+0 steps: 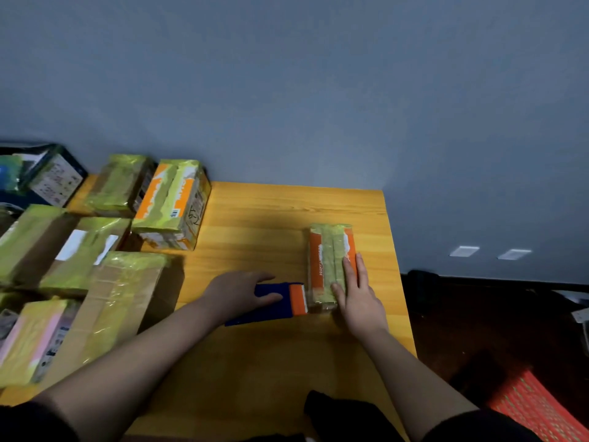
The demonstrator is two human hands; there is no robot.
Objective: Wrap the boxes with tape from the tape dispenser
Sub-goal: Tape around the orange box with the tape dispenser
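Your left hand [237, 293] grips the blue-and-orange tape dispenser [280, 299] on the bench [255, 218], its orange end touching the near end of the narrow orange box [328, 266], whose long axis runs away from you under your flat, open right hand [357, 291].

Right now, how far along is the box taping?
Done: the stack of boxes at the table's left already shows yellowish tape. In hand: the slim orange box also carries tape along its top; the right hand lies flat on it while the left hand grips the blue-and-orange tape dispenser at its near end. Left: probably finishing this box; no untaped box is plainly visible.
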